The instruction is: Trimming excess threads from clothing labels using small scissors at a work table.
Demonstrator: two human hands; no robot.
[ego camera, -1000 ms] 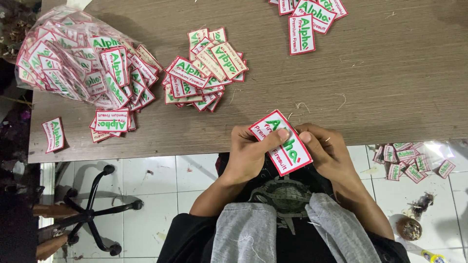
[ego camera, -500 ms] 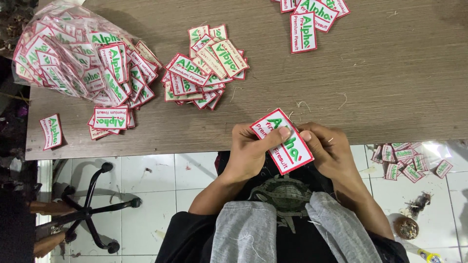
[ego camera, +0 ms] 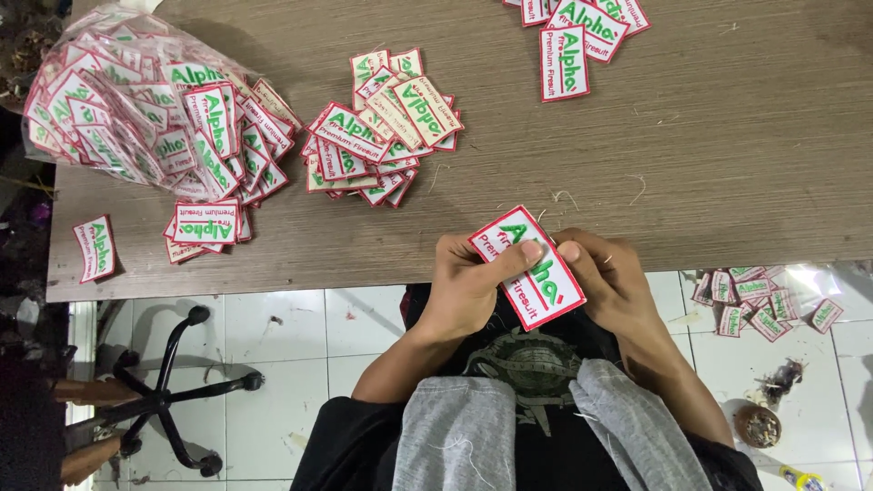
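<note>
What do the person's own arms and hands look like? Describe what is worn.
Both forearms are bare, as are the left hand and right hand: no gloves, rings or watch in view. Black short sleeves start above the elbows, on a black printed T-shirt.

At the near edge of the table [ego camera: 727, 182], the left hand [ego camera: 464, 286] and right hand [ego camera: 614, 282] are pinching one patch [ego camera: 527, 265] between them. Farther left, a pile of patches [ego camera: 386, 127] is lying on the table, and a bag of patches [ego camera: 118, 114] is sitting at the far left. More patches [ego camera: 759, 300] are lying on the floor, right.
</note>
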